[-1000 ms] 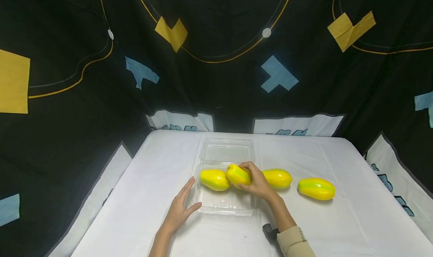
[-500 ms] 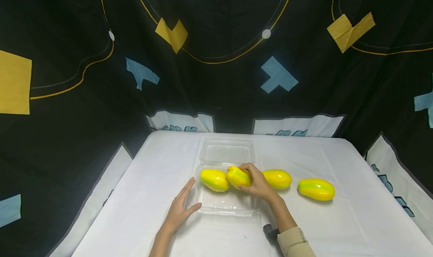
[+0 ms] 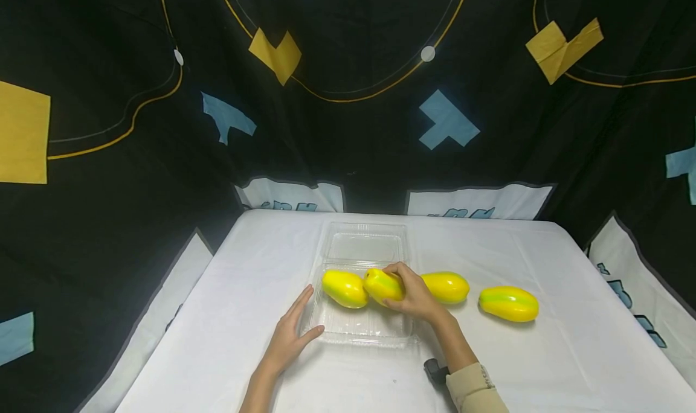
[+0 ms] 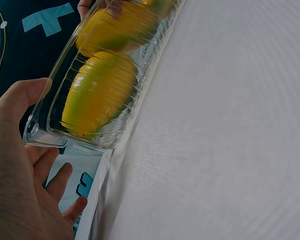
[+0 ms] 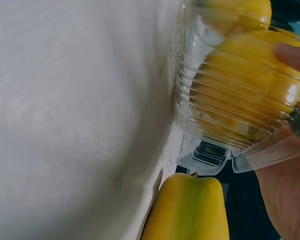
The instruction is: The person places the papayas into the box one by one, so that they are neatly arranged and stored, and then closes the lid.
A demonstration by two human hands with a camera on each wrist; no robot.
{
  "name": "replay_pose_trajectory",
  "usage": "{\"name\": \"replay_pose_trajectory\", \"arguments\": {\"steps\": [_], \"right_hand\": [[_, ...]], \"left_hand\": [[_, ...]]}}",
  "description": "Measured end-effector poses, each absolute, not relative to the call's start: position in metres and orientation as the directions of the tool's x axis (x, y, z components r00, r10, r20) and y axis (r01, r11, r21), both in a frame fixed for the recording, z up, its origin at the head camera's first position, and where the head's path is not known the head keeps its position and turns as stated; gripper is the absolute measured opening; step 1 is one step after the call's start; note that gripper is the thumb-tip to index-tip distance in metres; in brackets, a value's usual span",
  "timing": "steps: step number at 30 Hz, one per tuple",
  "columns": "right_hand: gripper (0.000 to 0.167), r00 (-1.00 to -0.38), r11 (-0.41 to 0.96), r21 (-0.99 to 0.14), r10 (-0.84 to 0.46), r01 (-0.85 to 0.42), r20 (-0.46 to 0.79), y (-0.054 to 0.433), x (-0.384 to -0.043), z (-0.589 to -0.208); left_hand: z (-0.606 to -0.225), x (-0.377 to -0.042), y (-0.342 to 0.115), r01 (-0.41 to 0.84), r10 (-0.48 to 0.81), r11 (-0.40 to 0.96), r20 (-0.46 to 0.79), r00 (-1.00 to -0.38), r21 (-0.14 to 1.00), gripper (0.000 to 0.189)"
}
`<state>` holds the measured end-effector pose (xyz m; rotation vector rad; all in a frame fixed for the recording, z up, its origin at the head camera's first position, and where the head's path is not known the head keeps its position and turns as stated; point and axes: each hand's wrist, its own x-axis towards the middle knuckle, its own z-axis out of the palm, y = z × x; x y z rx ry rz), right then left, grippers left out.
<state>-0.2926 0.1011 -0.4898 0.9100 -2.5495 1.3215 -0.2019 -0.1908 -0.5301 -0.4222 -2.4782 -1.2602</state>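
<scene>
My right hand (image 3: 415, 295) grips a yellow-green papaya (image 3: 382, 285) from its right end, inside the base of a clear plastic clamshell container (image 3: 364, 328). To its left, touching or nearly so, another papaya (image 3: 345, 289) lies in the same base. In the right wrist view the thumb presses the held papaya (image 5: 240, 85), seen through the ribbed wall. My left hand (image 3: 285, 340) is at the container's left side with fingers extended; in the left wrist view its thumb (image 4: 32, 92) touches the rim. Some fingers of the right hand are hidden behind the papaya.
Just right of the container lies a papaya (image 3: 447, 287), partly behind my right hand. Farther right rests another papaya (image 3: 509, 304). The container's lid (image 3: 365, 244) lies folded back on the white table (image 3: 544, 364). A dark curtain (image 3: 348, 153) stands behind the table.
The held papaya has come down slightly within the container, and my right hand with it. The papaya on its left has shifted very little. My left hand has stayed in place.
</scene>
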Motion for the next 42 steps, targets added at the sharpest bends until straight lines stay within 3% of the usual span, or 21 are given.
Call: {"name": "replay_pose_trajectory", "arguments": {"steps": [16,42], "right_hand": [[0.058,-0.787,0.447,-0.670,-0.497,-0.592,0.365,0.1014,-0.2937,-0.4899],[0.057,-0.815,0.487,-0.682,-0.497,-0.546,0.298,0.1004,-0.2914,-0.4874]], "left_hand": [[-0.5288,-0.2019,-0.1909,0.404,0.116,0.557,0.414,-0.903,0.725,0.074],[-0.5289,-0.2016,-0.1899,0.392,0.109,0.563,0.405,-0.908,0.727,0.074]]}}
